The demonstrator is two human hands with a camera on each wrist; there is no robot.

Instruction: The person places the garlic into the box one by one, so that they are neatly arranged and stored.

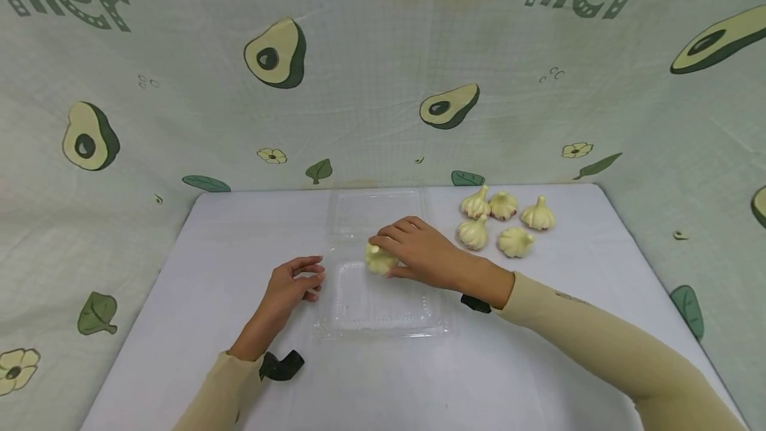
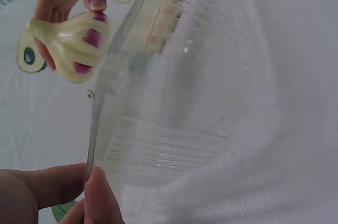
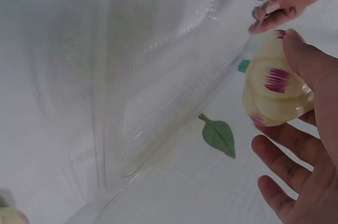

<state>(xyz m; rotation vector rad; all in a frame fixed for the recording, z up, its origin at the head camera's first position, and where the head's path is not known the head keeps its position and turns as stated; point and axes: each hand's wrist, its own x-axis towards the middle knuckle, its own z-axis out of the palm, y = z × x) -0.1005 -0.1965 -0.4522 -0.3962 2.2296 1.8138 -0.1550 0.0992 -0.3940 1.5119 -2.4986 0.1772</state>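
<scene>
A garlic bulb, cream with purple streaks, is held between the thumb and fingers of my right hand. It hangs over the clear plastic clamshell box, which lies with its lid folded back toward the far edge. At the box's left side, my left hand pinches the rim between thumb and fingers, as the left wrist view shows. In the right wrist view the garlic bulb sits against the thumb and index finger, while the other fingers stand apart from it.
Several more garlic bulbs stand grouped at the back right of the white table. A cloth printed with avocados rises behind and beside the table. Black wrist straps show on both arms.
</scene>
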